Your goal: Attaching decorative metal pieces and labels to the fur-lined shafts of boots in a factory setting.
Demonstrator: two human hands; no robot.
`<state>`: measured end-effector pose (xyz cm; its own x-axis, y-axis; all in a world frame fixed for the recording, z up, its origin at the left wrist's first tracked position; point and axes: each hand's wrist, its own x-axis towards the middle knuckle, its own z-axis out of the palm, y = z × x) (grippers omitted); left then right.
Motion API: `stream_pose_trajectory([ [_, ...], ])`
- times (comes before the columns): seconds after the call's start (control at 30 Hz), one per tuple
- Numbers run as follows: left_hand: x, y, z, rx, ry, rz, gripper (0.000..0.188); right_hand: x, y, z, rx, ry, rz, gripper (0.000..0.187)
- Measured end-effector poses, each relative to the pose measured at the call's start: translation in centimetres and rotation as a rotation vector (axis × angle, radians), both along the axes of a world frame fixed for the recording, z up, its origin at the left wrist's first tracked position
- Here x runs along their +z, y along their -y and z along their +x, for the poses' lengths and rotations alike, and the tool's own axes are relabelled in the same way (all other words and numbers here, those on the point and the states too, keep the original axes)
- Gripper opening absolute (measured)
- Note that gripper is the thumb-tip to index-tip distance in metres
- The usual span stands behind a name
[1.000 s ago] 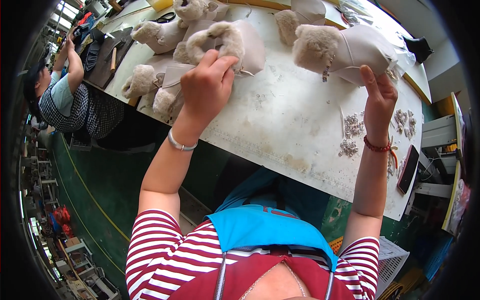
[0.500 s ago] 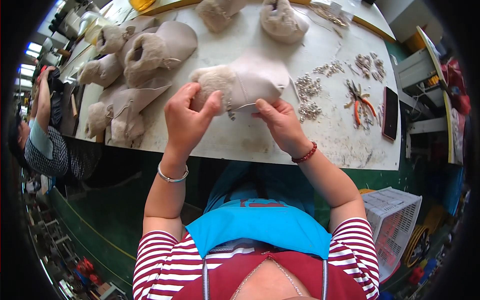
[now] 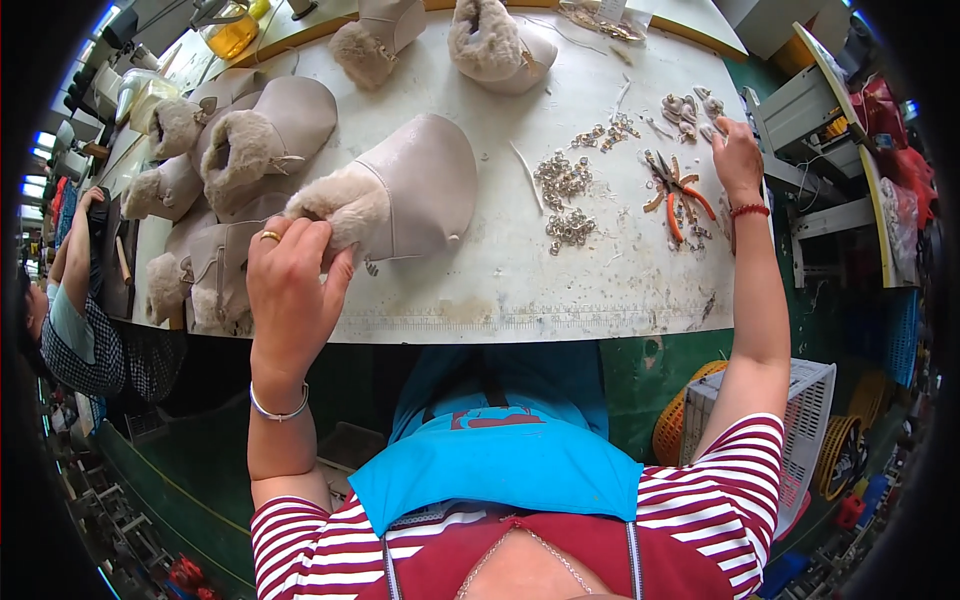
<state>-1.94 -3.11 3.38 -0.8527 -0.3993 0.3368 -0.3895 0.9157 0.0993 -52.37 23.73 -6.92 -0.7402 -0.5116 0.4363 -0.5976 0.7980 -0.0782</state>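
I'm facing a white wktbl (image 3: 470, 300) on green flr (image 3: 640, 385); yellow flr line (image 3: 178, 486) runs off to its L. R of wktbl: grey metal unit (image 3: 818, 150) & a yellow-edged board (image 3: 866, 150). Far L of it, bright strips (image 3: 36, 190), windows or lamps, can't tell. Wood strip (image 3: 695, 50) along its far side.

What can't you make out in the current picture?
- Head view: the opening of the nearest boot, partly covered by the left hand and its own fur cuff.
- Head view: whether the right hand grips a piece; its fingers cover the spot.
- Head view: individual shapes in the metal pile, too small.
- Head view: the toe end of the back-left boot, cut off by the top edge.
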Motion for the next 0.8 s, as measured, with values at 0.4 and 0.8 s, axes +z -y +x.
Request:
stream_pose_trajectory([
  [0.4, 0.0, -2.6, -0.7, 0.005, -0.416, -0.028, 0.022, -0.8, -0.4, 0.5, 0.113, -0.149, -0.041, 0.021],
  [0.8, -5.1, -7.6, -8.4, -0.166, -0.493, 1.473, 0.026, 3.0, 7.5, 28.2, 0.759, 1.605, -1.212, 0.027],
])
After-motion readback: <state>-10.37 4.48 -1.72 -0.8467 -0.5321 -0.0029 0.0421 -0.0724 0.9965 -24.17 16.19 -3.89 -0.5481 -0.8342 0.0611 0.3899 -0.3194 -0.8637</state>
